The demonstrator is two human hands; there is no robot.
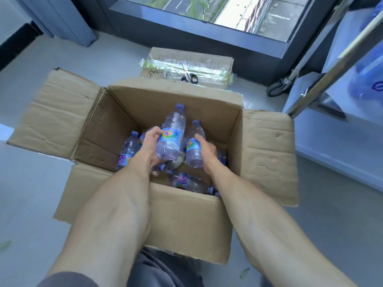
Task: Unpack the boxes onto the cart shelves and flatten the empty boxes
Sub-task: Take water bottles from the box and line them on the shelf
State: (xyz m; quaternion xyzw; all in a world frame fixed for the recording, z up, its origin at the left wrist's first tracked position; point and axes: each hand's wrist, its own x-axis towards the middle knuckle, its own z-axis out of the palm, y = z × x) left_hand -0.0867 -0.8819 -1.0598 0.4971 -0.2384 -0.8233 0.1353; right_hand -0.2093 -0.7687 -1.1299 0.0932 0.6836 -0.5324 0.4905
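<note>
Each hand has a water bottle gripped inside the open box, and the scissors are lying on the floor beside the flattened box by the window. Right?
Not quite. The head view shows the scissors lying on top of the flattened box, not on the floor. The rest holds: left hand and right hand each grip a water bottle inside the open box.

The single view comes from a wide-angle camera worn on the person's head, looking forward and steeply down over both bare forearms into an open cardboard box [165,129] that stands on the floor [31,183] close below. It sits near enough that the forearms fill the lower half of the frame and the person's lap shows at the bottom edge, while the wide lens bends straight lines toward the edges. Ahead it reaches a flattened box [186,65] and the base of a window [207,15], and on the right it catches part of a metal cart [331,59].
</note>
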